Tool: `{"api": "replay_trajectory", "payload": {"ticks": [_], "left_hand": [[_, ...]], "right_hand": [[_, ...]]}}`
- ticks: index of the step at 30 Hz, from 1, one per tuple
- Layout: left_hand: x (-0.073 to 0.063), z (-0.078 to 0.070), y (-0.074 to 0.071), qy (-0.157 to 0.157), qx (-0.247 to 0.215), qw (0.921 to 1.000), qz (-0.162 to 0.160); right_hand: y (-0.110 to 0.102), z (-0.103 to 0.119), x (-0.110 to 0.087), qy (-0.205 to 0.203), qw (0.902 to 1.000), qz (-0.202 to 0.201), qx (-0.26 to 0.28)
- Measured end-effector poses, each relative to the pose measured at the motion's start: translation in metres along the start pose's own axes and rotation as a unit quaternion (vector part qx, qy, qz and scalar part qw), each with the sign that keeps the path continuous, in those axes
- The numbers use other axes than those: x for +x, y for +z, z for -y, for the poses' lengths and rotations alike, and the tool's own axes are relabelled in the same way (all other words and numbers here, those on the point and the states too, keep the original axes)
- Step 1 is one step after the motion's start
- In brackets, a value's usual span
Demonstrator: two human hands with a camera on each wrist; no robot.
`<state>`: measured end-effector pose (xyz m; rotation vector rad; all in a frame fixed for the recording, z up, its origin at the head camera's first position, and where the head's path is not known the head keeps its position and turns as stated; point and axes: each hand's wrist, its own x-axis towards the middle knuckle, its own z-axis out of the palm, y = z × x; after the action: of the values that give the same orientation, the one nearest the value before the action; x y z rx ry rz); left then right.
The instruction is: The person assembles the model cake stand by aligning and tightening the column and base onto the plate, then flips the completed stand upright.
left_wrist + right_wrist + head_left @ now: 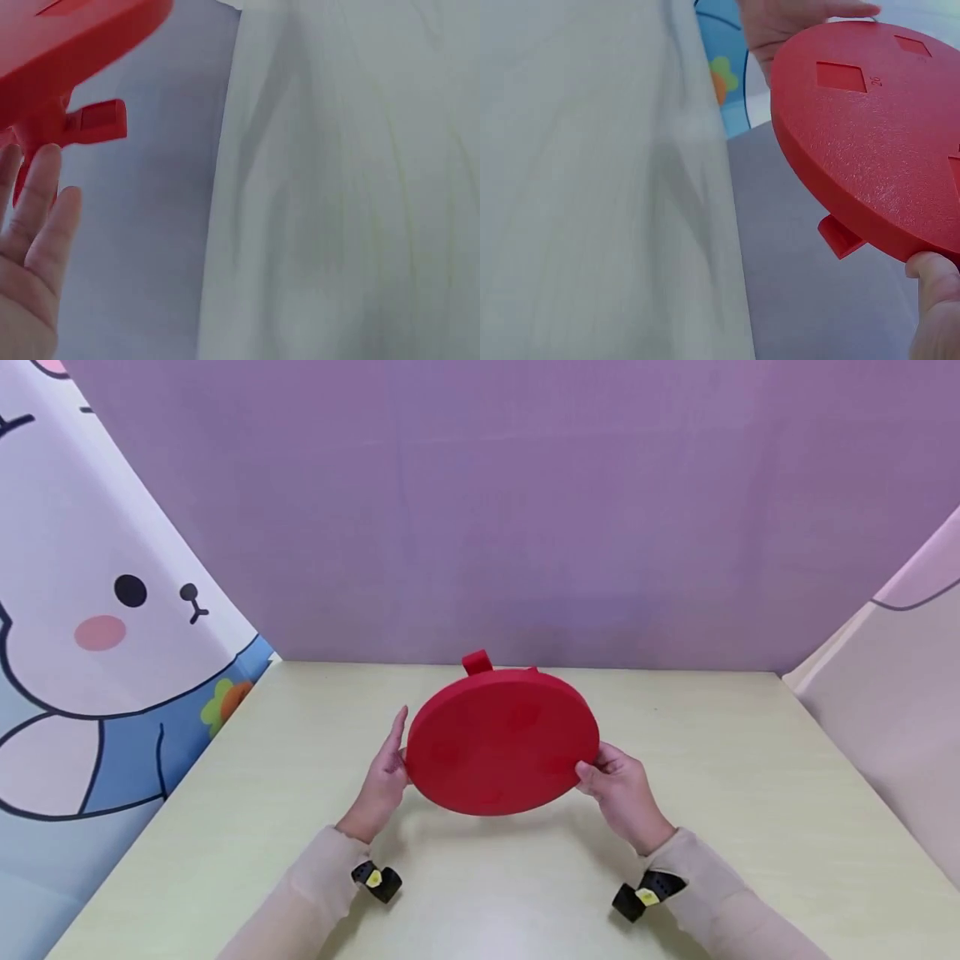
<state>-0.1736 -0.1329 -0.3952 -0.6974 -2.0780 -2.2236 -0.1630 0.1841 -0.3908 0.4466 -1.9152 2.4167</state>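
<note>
A round red plastic disc (501, 743) is held above the table, tilted so its flat face turns toward me. Shallow square recesses mark that face in the right wrist view, one beside the number 26. From its far side sticks out a short red arm (97, 122), joined to a central red piece. My left hand (382, 783) supports the disc's left edge with straight fingers (52, 217), its thumb pointing up off the face. At the lower right edge my right hand (622, 789) pinches the rim, thumb (930, 268) on the face and fingers behind, partly hidden.
The pale table (225, 860) extends under both forearms. A purple cloth wall (525, 510) rises along its far edge. Cartoon-printed fabric (127, 693) hangs at the left and a pale panel (900, 693) at the right. Each wrist wears a small black camera (386, 883).
</note>
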Motion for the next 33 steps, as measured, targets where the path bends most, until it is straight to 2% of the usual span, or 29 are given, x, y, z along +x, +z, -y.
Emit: {"api": "replay_trajectory", "payload": {"ticks": [4,7,11,14,19,23,29,33], "left_hand": [[-0.002,0.000,0.007,0.048,0.018,0.9985,0.017],[-0.004,-0.001,0.012,0.048,0.066,0.9967,0.006],[-0.004,-0.001,0.015,0.044,0.092,0.9947,-0.011],[-0.003,0.000,0.016,0.057,0.085,0.9948,-0.009],[-0.002,0.000,0.013,0.069,0.029,0.9971,0.013],[0.000,-0.006,0.012,0.048,0.001,0.9985,0.024],[0.009,-0.015,0.018,-0.028,-0.008,0.9995,0.013],[0.018,-0.021,0.020,-0.067,-0.012,0.9976,0.008]], "right_hand": [[0.003,0.000,-0.001,0.009,0.9983,0.007,0.058],[0.004,0.000,-0.002,0.020,0.9971,-0.001,0.073],[0.003,0.001,-0.002,0.026,0.9967,0.005,0.076],[0.000,0.003,-0.002,0.025,0.9986,0.011,0.045],[-0.004,0.011,0.003,0.021,0.9979,0.029,-0.055],[-0.004,0.018,0.010,0.029,0.9943,0.052,-0.089],[-0.008,0.027,0.017,0.055,0.9897,0.079,-0.107],[-0.010,0.032,0.022,0.057,0.9902,0.080,-0.099]]}}
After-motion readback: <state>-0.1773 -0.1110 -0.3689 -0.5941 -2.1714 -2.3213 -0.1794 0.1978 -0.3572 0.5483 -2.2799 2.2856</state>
